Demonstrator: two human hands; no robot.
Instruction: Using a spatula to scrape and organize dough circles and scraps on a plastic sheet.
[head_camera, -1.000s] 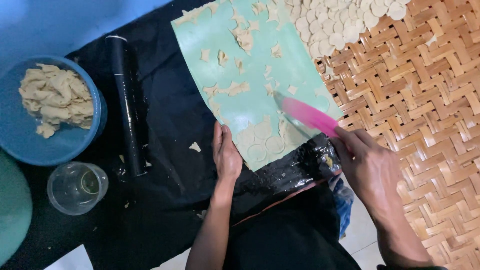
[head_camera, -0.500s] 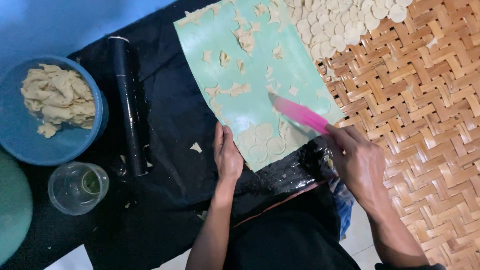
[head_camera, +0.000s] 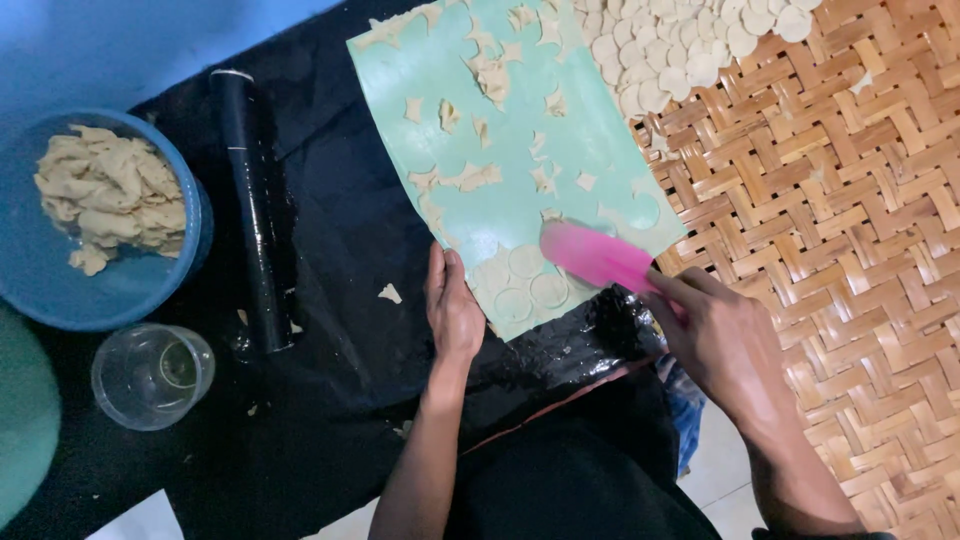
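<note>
A pale green mat (head_camera: 520, 130) lies tilted on a black cloth, strewn with dough scraps, with a few round cut dough discs (head_camera: 525, 280) at its near corner. My left hand (head_camera: 452, 310) rests flat on the mat's near left edge, fingers together, holding nothing. My right hand (head_camera: 722, 345) grips a pink flat scraper (head_camera: 597, 256), whose blade lies on the mat just right of the discs.
A woven bamboo tray (head_camera: 830, 230) at the right holds many dough discs (head_camera: 680, 50) at its far edge. A black rolling pin (head_camera: 252, 205), a blue bowl (head_camera: 150, 290) of dough scraps and a clear cup (head_camera: 152, 375) lie to the left.
The pink scraper has slid left across the mat toward the cut discs, my right hand following. My left hand has stayed on the mat's edge.
</note>
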